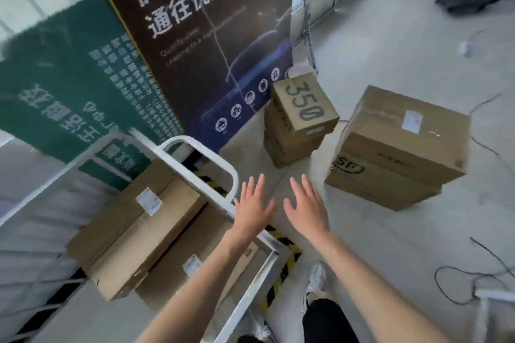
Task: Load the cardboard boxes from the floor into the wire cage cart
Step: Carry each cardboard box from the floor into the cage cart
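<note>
Both hands are held out in front, palms down, with nothing in them. The left hand (252, 209) is spread flat, its fingers straight and apart, just over the white rail of the cart (195, 145). The right hand (305, 207) is spread in the same way beside it, over bare floor (390, 50). No box is touched by either hand.

Two boxes in the cart (133, 228) are seen lying flat, side by side, to the left of the arms and below them. The boxes not yet loaded are found on the floor, ahead and to the right. A large box (401, 145), which appears to rest on another one, stands forward and right of the right hand, near it but apart. A smaller stack, topped by the box marked 350 (303, 106), stands further ahead, beside a dark banner (200, 36). The long axis of that top box runs away from the person, turned a little from the boxes under it.

The right hand is judged the nearer to both stacks. A turn to the right is likely to be needed before either is gripped, then a swing back left across the rail. Which stack is meant next cannot be told.
</note>
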The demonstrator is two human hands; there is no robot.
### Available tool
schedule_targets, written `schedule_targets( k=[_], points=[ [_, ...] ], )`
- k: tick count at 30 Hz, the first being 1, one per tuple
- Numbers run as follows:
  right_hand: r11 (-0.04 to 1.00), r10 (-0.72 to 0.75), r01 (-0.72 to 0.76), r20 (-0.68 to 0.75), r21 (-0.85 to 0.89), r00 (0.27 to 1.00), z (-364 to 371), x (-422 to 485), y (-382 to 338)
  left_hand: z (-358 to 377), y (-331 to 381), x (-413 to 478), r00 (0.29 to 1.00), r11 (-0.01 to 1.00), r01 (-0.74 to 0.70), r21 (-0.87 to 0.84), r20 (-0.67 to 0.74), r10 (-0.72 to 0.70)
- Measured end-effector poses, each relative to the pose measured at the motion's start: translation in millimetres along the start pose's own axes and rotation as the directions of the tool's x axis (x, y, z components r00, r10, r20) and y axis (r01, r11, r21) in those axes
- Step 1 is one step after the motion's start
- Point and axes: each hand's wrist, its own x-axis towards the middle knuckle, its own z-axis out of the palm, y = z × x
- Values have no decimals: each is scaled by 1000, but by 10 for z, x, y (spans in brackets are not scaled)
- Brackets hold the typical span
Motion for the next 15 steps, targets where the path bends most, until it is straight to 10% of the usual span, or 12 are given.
schedule_targets(
  k=[15],
  points=[
    [897,441,-410,-259,167,859,-2291,400,3241,1739,3565,1410,873,884,-433,176,326,362]
  ],
)
